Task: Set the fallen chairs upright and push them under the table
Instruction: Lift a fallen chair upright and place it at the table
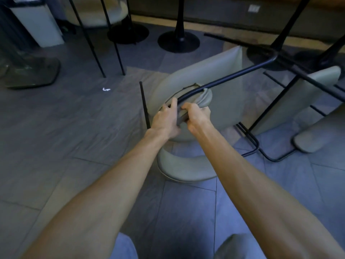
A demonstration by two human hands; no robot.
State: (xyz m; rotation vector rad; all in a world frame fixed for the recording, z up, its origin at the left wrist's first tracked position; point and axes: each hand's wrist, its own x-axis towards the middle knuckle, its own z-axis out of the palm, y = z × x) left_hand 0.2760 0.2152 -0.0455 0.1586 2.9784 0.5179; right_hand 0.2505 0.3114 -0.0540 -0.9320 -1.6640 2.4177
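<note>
A pale cushioned chair (197, 77) with thin black metal legs lies tipped over on the grey tiled floor in the middle of the view. Its underside faces me and its curved backrest (186, 169) rests on the floor near me. One black leg (144, 105) sticks up to the left of my hands. My left hand (165, 121) and my right hand (197, 116) both grip the edge of the seat, side by side, where a black leg bar joins it. A second fallen pale chair (291, 101) lies to the right, its black frame crossing the first chair's leg.
Black pedestal table bases (178, 42) stand at the back, another (128, 33) to its left. Thin black legs of an upright chair (104, 53) rise at upper left. A white bin (37, 25) stands at far left. A small white scrap (106, 89) lies on the floor.
</note>
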